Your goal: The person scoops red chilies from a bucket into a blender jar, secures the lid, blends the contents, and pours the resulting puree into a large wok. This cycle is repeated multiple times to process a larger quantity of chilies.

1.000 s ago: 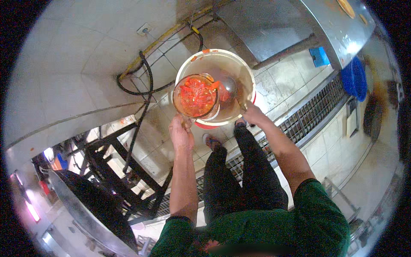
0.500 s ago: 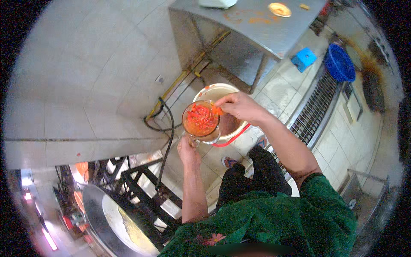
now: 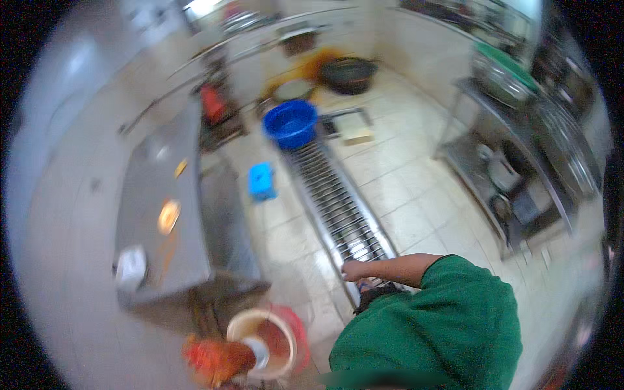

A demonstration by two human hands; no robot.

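A clear glass mug (image 3: 257,353) of chopped red chilli (image 3: 211,359) hangs over the near-left rim of a cream bucket (image 3: 235,325). Both are smeared by motion. My left hand is on the mug's handle side, nearly all beyond the lower edge, so its fingers are hidden. The bucket holds something brownish and has a red handle (image 3: 299,331). My right hand (image 3: 354,270) is out over the metal floor grate, apart from mug and bucket. Its fingers are blurred, and whether anything is in them does not show.
At left stands a steel table (image 3: 146,195) with a yellowish round piece (image 3: 169,216), sauce smears and a white object (image 3: 131,265). A blue stool (image 3: 261,181) and blue basin (image 3: 290,125) sit beside the floor grate (image 3: 335,195). A metal rack (image 3: 539,175) stands at right.
My view has swung to the right. My right hand has left the mug's mouth and moved right, over the grate. The mug stays by the bucket, now at the lower left.
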